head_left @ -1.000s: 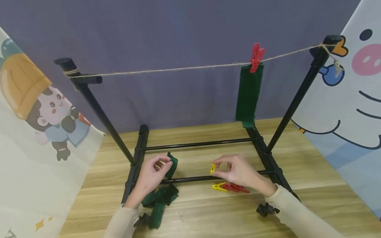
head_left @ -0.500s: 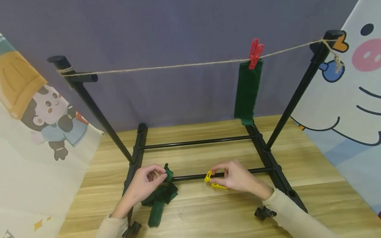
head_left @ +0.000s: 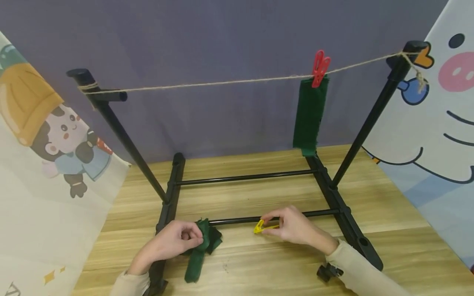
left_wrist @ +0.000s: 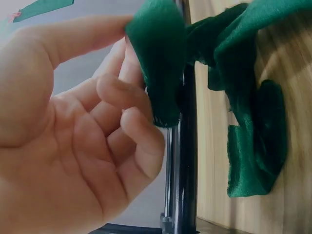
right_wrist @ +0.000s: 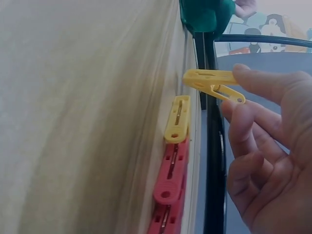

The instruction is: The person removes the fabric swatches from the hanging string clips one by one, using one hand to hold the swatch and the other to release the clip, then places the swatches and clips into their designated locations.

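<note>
My left hand [head_left: 174,239] pinches a dark green cloth strip [left_wrist: 161,58] between thumb and fingertips, above more green cloth [head_left: 194,266] lying crumpled on the table. The other fingers curl loosely toward the palm. My right hand [head_left: 294,226] holds a yellow clothespin [right_wrist: 212,77] by its handle ends, with thumb on one side and fingers on the other. Below it, a second yellow clothespin [right_wrist: 177,119] and red clothespins [right_wrist: 171,173] lie in a row on the table. From the string [head_left: 222,84] hangs another green strip [head_left: 310,115], clipped by a red clothespin [head_left: 320,69].
The string runs between the left post [head_left: 126,139] and right post [head_left: 366,127] of a black frame. Two low crossbars, a rear one [head_left: 244,178] and a front one [head_left: 237,221], span the wooden table [head_left: 259,267]. A grey-blue backdrop [head_left: 222,123] stands behind.
My left hand has come down toward the cloth pile with the green strip. The right hand has lowered slightly toward me, and the yellow clothespin has tilted.
</note>
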